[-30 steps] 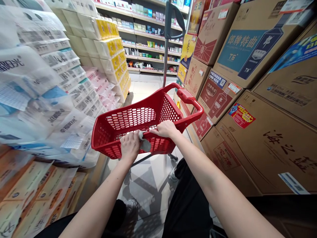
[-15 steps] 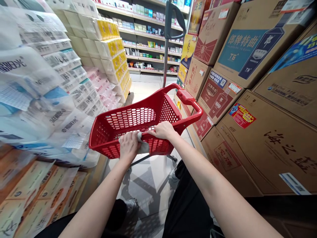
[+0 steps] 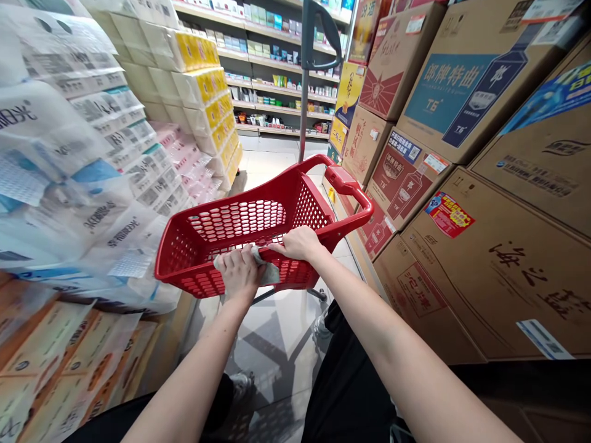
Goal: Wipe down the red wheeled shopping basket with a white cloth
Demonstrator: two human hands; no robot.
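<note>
A red plastic shopping cart (image 3: 240, 212) with perforated walls stands in front of me, its handle (image 3: 344, 178) toward the right. My left hand (image 3: 240, 271) is closed over the near rim, pressing a pale grey cloth (image 3: 270, 274) against it; part of the cloth hangs down outside the basket wall. Just to the right, my right hand (image 3: 298, 243) grips the same rim, with its thumb along the edge. The fingers of both hands are partly hidden behind the rim. No goods show inside the basket.
Plastic-wrapped tissue packs (image 3: 92, 191) are stacked on the left, with yellow-ended packs (image 3: 198, 92) farther back. Large cardboard boxes (image 3: 508, 258) wall the right side. A grey upright pole (image 3: 303, 111) rises behind the cart. Stocked shelves (image 3: 281, 74) stand at the back.
My left hand and the cloth have shifted slightly left along the rim. The cart appears a little farther left in view. My right hand keeps its grip.
</note>
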